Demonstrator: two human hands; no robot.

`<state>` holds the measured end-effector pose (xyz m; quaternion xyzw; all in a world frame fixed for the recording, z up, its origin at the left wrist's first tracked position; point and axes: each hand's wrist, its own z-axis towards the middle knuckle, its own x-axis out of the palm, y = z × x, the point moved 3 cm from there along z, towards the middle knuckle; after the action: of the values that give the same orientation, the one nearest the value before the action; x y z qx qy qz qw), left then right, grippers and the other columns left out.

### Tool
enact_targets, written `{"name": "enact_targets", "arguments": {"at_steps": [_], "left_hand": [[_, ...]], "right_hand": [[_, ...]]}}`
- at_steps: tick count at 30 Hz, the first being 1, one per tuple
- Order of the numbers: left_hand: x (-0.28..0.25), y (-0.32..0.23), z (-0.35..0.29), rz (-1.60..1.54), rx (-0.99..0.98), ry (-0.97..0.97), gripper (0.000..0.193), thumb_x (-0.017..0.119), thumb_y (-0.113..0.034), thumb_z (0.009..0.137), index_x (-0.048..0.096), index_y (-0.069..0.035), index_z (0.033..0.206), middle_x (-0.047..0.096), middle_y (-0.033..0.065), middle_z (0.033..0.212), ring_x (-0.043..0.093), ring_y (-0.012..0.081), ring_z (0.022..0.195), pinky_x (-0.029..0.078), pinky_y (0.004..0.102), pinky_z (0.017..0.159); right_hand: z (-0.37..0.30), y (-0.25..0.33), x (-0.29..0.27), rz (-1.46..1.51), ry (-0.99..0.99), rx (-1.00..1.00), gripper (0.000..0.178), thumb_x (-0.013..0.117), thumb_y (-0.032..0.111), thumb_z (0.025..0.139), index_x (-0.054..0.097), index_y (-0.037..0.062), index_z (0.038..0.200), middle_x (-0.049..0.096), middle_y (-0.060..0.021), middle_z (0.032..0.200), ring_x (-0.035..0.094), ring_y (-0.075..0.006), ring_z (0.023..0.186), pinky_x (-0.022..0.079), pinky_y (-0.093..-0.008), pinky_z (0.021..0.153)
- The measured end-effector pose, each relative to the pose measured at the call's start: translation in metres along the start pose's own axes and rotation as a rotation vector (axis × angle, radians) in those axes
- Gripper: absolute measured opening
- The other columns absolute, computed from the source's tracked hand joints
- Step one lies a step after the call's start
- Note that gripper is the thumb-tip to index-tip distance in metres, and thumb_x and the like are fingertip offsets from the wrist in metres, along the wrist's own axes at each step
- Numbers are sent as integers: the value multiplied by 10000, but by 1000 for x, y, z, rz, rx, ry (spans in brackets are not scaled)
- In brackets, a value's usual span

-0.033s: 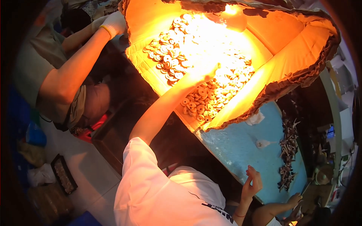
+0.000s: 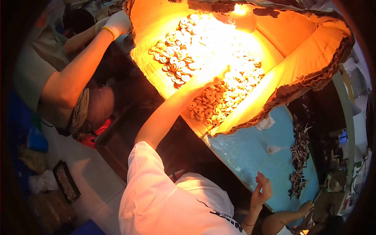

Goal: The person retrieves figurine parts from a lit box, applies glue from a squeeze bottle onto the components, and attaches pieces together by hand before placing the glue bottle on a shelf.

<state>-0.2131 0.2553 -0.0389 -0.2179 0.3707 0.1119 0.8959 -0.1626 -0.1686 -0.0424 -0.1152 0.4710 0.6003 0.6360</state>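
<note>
My left hand (image 2: 213, 76) reaches into a cardboard box (image 2: 309, 58) with ragged, torn edges. It is over or on a heap of small round pieces with holes in the middle (image 2: 209, 103). A very bright lamp (image 2: 241, 15) inside the box washes out the fingers and the centre of the heap, so I cannot make out a grip. Beside the edge of a blue tabletop (image 2: 243, 156), my right hand (image 2: 263, 190) is raised. Its fingers are loosely bent and apart, with nothing visible between them.
Dark, spiky pieces (image 2: 299, 156) lie in a row on the tabletop, near a small white funnel-shaped thing (image 2: 274, 149) and a crumpled white piece (image 2: 265, 123). A co-worker's gloved hand (image 2: 118, 24) is at the box's left side. Another person's arm (image 2: 286, 218) shows at lower right.
</note>
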Motion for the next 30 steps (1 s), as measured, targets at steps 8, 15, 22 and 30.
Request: {"name": "enact_targets", "arguments": {"at_steps": [8, 15, 22, 30], "left_hand": [[-2, -3, 1, -14, 8, 13, 136, 526, -146, 738, 598, -54, 669, 575, 157, 605, 562, 317, 547, 435, 415, 495], [0, -9, 6, -22, 26, 18, 113, 539, -143, 724, 599, -57, 683, 575, 153, 615, 561, 315, 556, 433, 412, 501], [-10, 6, 5, -21, 55, 33, 95, 553, -140, 711, 600, -59, 698, 576, 149, 625, 559, 312, 566, 431, 410, 507], [-75, -11, -48, -75, -20, -39, 127, 641, -48, 723, 581, -2, 826, 560, 167, 839, 555, 285, 676, 430, 356, 556]], "right_hand": [[-3, -3, -2, -3, 29, -2, 322, 447, -182, 648, 601, -1, 865, 637, -143, 894, 604, -247, 690, 509, -297, 582], [3, 1, 2, -12, 55, -34, 280, 425, -188, 715, 600, -27, 863, 635, -155, 878, 614, -223, 661, 531, -282, 568], [0, -1, 1, 4, 57, -1, 331, 435, -179, 626, 606, -12, 855, 639, -144, 884, 604, -241, 674, 507, -299, 583], [-6, -5, -5, -23, 36, -2, 334, 458, -164, 629, 600, 12, 876, 637, -126, 887, 587, -219, 643, 475, -292, 564]]}}
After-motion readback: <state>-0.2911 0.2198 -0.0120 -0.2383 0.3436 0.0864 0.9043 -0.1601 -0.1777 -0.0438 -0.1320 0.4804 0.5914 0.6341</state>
